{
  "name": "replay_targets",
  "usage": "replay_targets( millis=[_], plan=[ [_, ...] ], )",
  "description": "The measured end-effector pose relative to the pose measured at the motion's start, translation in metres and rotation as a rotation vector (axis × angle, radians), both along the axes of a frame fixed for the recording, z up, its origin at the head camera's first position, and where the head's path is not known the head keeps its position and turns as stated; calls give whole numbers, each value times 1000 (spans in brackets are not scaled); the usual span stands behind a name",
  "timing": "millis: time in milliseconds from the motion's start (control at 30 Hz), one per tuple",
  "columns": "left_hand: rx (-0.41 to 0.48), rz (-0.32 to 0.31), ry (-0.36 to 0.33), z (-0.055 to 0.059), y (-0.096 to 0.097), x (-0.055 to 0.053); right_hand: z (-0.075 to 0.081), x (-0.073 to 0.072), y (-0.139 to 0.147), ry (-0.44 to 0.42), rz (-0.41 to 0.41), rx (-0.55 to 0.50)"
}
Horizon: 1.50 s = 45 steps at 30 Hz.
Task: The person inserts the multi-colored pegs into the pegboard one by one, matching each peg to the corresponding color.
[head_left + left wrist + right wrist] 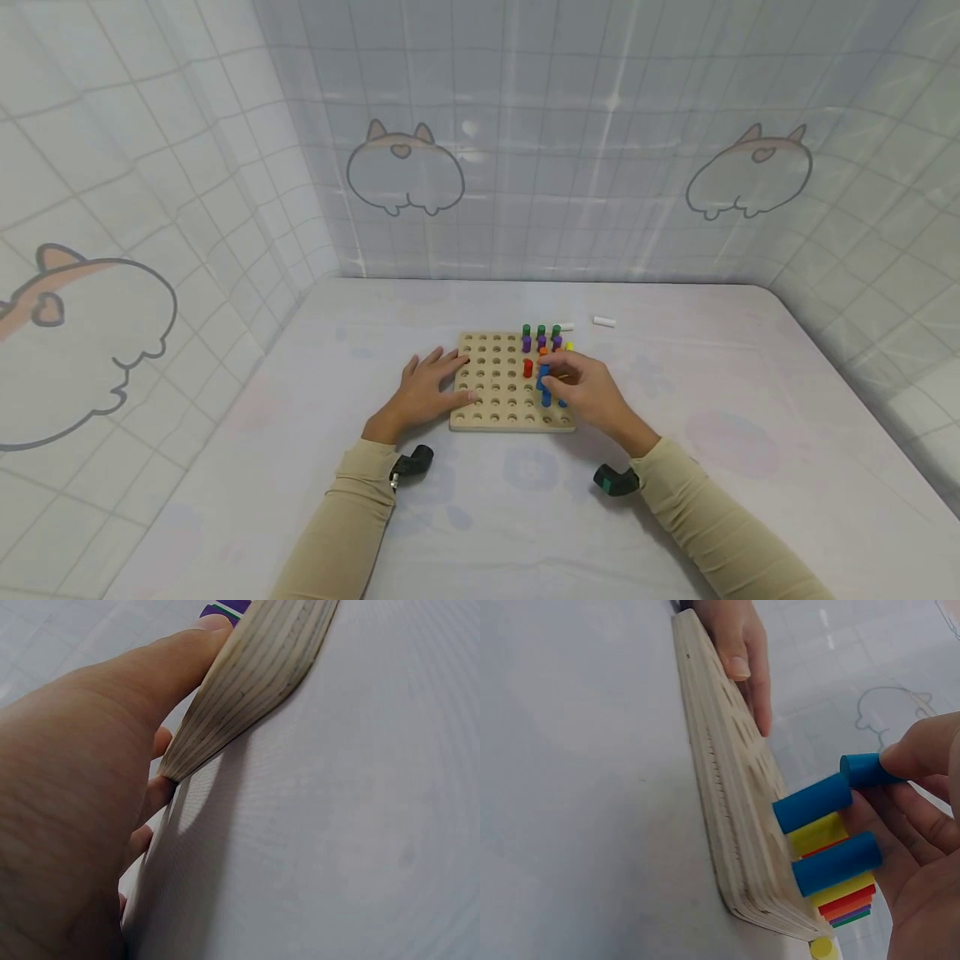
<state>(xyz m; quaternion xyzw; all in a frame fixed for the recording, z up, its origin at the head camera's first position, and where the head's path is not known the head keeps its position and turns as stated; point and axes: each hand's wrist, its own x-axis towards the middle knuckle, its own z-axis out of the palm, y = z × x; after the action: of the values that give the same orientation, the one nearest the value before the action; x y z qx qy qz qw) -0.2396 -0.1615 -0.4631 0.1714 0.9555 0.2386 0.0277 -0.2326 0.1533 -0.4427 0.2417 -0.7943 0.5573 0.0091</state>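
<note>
A wooden pegboard (495, 423) with rows of holes lies flat between the hands. My left hand (423, 392) rests at its left edge, fingers spread, the thumb (216, 622) over the top surface. With thumb and fingertips my right hand (596, 392) pinches a blue peg (866, 769) above the right part of the board. Two more blue pegs stand in holes just below that hand, one blue peg (812, 804) left of the other blue peg (837, 862). Behind them are yellow pegs (817, 834), a red peg (528, 368), purple pegs (527, 344) and green pegs (527, 331).
A white peg (603, 322) lies on the cloth behind the board, another white peg (567, 327) close to its back edge. By the board's right side lies a yellow peg (822, 948). Tile-patterned curtains (525, 200) enclose the table at the back and sides.
</note>
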Motion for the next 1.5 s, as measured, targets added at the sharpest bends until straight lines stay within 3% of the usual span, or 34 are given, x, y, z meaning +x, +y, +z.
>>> replay_targets(
  millis=[300, 967, 1500],
  plan=[
    [1, -1, 2, 1, 0, 0, -3, 4, -6, 87, 11, 33],
    [14, -14, -5, 0, -1, 1, -8, 4, -9, 246, 39, 226],
    [-5, -9, -19, -1, -1, -1, -10, 4, -12, 280, 51, 291]
  ],
)
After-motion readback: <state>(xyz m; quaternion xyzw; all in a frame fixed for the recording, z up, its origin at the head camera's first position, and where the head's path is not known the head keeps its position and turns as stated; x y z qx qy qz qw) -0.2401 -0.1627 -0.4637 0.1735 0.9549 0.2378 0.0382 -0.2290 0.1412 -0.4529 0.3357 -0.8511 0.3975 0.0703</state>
